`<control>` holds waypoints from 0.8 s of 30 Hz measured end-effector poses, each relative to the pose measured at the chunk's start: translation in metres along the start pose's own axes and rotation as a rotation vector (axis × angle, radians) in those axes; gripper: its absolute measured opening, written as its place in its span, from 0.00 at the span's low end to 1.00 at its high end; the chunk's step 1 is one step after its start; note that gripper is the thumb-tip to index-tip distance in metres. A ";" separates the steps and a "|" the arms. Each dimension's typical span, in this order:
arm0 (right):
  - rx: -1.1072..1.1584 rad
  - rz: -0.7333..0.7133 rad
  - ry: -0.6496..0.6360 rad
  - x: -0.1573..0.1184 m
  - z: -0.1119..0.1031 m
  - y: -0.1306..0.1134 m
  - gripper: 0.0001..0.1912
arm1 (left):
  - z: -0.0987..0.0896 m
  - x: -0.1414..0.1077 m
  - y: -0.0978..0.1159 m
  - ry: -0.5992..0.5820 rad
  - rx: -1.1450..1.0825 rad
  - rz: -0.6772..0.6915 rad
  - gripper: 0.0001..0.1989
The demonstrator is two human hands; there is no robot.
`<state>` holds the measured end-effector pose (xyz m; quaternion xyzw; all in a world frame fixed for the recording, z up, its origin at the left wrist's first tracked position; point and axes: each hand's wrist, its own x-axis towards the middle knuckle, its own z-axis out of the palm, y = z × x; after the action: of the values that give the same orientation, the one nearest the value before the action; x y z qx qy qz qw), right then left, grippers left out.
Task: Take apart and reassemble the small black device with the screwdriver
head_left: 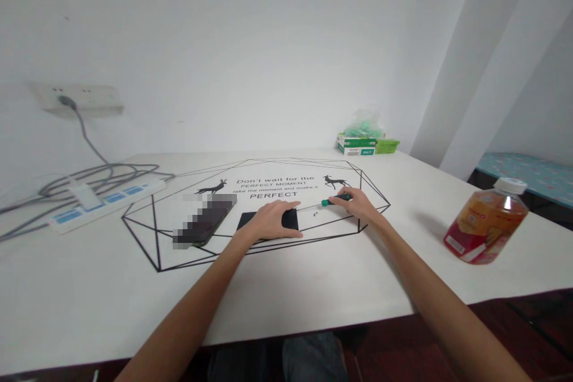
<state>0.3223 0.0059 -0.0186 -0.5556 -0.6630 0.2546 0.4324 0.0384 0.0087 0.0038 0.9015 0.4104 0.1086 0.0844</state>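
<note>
The flat black object [291, 219] lies on the white counter [313, 286], in front of the person, mostly covered by the left hand [271, 219]; that hand is spread open, its thumb and index finger wide apart near the object's right corners, the palm over its middle; the right hand [356, 204] is closed narrow, fingertips pinching the green and black handle of a screwdriver [329, 201]. The black object looks thin, dark and straight-edged, lying flat; the screwdriver's slim shaft points left towards its upper right corner, though whether the tip touches it I cannot tell; a few tiny dark pieces [316, 213] lie just below the shaft, too small to make out. To the left of the black object is a dark phone [212, 221], partly blurred into blocks; farther left are a white power strip [107, 203] and looped grey cables [134, 171]; well to the right stands a bottle [486, 224] of amber liquid, upright with a white cap; at the back, near the wall, green and white boxes [357, 146] carry a clear bag [364, 126] with green contents.
</note>
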 end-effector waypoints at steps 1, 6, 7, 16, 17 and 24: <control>-0.083 -0.037 0.019 0.000 0.000 0.000 0.23 | 0.000 0.000 0.000 0.003 0.000 0.000 0.46; -0.141 -0.008 -0.013 0.000 0.003 0.000 0.23 | 0.000 0.000 0.000 0.015 0.002 0.011 0.46; -0.070 0.041 -0.030 0.000 0.003 0.001 0.22 | 0.000 0.000 0.000 0.013 0.005 0.011 0.46; -0.109 0.035 0.041 0.000 0.000 -0.003 0.29 | 0.001 0.000 0.001 0.009 0.014 0.014 0.46; -0.113 0.030 0.041 0.000 0.001 -0.004 0.29 | 0.001 0.000 0.001 0.010 0.015 0.011 0.46; 0.187 0.172 -0.092 -0.002 0.002 -0.005 0.23 | 0.000 0.000 0.004 0.011 0.022 0.020 0.46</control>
<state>0.3181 0.0028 -0.0167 -0.5555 -0.6052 0.3767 0.4280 0.0412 0.0066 0.0043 0.9058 0.4029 0.1099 0.0710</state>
